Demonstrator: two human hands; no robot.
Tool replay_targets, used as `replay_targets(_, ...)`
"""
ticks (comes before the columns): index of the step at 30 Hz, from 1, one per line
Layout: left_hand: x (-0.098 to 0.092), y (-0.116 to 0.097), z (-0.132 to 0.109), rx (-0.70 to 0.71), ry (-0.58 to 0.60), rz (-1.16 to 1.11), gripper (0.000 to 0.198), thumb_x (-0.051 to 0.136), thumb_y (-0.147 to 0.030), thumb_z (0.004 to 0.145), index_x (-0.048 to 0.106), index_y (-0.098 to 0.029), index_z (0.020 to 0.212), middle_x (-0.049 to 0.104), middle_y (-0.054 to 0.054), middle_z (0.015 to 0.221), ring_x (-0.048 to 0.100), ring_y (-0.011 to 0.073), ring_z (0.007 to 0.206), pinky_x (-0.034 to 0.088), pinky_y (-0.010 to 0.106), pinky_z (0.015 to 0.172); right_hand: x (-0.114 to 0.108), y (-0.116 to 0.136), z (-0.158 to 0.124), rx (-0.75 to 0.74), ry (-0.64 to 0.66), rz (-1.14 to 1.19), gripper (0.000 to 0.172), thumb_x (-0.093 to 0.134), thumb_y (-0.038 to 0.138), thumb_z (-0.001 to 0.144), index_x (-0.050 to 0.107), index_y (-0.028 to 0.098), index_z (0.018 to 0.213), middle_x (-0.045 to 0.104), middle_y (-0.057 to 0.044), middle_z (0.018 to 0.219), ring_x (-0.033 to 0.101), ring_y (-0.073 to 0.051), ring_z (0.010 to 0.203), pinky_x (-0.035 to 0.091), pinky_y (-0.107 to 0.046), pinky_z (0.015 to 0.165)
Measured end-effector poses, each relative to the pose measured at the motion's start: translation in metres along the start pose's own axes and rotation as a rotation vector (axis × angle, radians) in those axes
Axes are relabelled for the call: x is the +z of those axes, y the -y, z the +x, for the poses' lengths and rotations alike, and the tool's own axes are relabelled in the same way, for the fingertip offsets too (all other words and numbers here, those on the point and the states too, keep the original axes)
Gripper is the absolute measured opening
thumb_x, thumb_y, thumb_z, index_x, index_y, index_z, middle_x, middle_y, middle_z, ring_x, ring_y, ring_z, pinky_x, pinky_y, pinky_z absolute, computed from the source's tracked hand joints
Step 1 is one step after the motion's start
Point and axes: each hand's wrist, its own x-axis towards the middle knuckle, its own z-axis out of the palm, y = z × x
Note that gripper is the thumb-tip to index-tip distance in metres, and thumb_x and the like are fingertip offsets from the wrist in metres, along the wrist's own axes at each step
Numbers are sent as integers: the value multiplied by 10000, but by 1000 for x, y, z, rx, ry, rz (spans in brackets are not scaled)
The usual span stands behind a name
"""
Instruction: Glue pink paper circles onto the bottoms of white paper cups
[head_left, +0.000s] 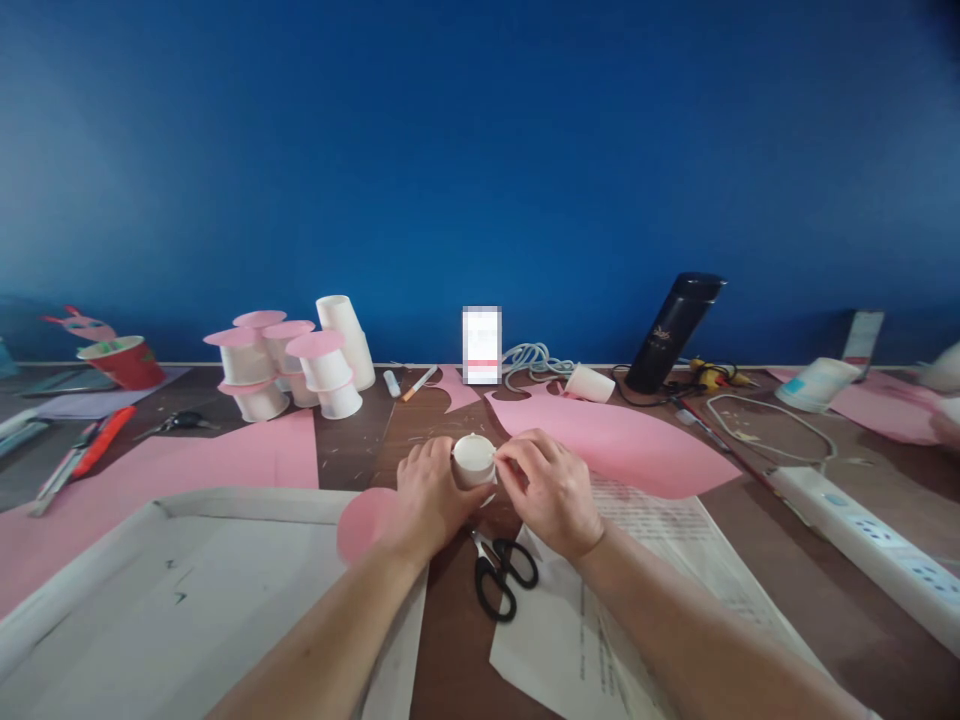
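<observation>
My left hand [431, 492] is wrapped round a white paper cup [474, 455], which stands on the dark table in front of me. At the right side of the cup's top edge, my right hand [551, 485] is pinched closed. Whatever sits between its fingertips is too small to make out. Just below the cup lie scissors [496, 590] with black handles. A pink paper disc [364, 525] rests by my left forearm, partly covered by it. Farther left, several white cups [262, 395] stand stacked in tiers with pink discs [259, 338] between and on top.
Pink paper sheets [615, 440] lie on both sides, and a printed sheet [675, 540] is under my right arm. A lit phone [481, 345] leans on the blue wall. A black bottle [671, 335], a tipped cup [590, 383], cables and a power strip [870, 535] are on the right.
</observation>
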Motion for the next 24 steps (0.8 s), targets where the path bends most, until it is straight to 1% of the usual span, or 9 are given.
replay_targets(6, 1, 1, 0, -35, -2, 7, 417, 722, -450, 649, 468, -215, 881, 635, 68, 905, 594, 301, 951, 441, 398, 779, -4, -1, -1, -45, 10, -31, 116, 523, 178, 892, 623, 204, 840, 655, -34, 854, 600, -161, 814, 434, -284, 743)
replay_targets(15, -6, -5, 0, -55, 36, -15, 407, 719, -436, 664, 462, -203, 878, 636, 74, 922, 590, 307, 952, 440, 401, 769, -7, -2, 1, -127, 44, -79, 130, 533, 153, 886, 642, 205, 838, 649, -27, 847, 578, -167, 822, 395, -310, 750)
replay_targets(19, -10, -8, 0, -68, 59, -23, 409, 721, -447, 663, 464, -204, 868, 636, 80, 948, 587, 313, 964, 439, 403, 767, -10, -2, 2, -157, 70, -116, 165, 523, 128, 883, 661, 218, 877, 648, -25, 853, 562, -171, 816, 374, -328, 757)
replay_targets(24, -8, -5, 0, -39, 54, -16, 407, 692, -485, 689, 468, -203, 879, 625, 85, 981, 585, 308, 962, 434, 400, 761, -13, 0, 3, -179, 93, -147, 177, 525, 148, 887, 677, 236, 914, 653, -25, 871, 542, -176, 802, 359, -341, 761)
